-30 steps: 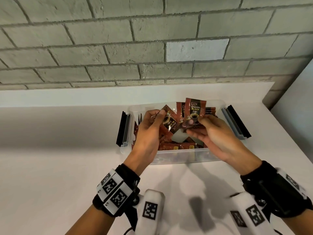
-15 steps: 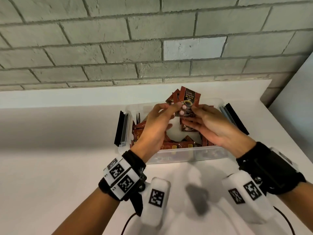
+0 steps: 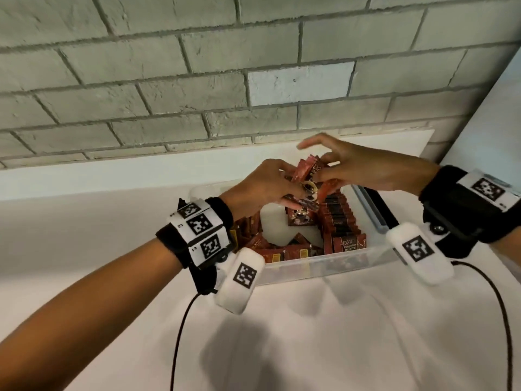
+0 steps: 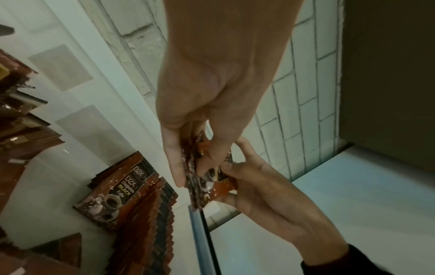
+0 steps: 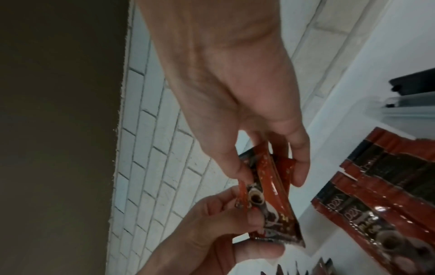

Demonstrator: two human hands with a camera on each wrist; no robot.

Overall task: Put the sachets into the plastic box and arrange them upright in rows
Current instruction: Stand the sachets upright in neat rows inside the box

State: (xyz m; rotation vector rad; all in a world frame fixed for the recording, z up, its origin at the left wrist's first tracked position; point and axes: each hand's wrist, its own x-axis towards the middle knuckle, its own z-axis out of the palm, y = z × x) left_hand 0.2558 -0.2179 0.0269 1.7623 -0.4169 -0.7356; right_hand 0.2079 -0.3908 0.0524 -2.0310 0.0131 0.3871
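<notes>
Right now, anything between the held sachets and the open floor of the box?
Nothing visible. Both hands hold the sachet bundle above the plastic box; bare floor lies below, beside the upright row.

the head view is evenly bright; soft double shadows fall on the white table (image 3: 84, 249) toward the camera, so the light comes from above and ahead. the brick wall (image 3: 197, 80) bows with wide-angle distortion, its mortar lines curving near the edges. the right hand (image 3: 363, 167) is smeared by motion blur at the fingertips. both wrist views are dimmer and greenish, with a dark murky area along one side, soft focus on the near skin, and small glints of glare on the glossy sachets (image 5: 266, 188).
</notes>
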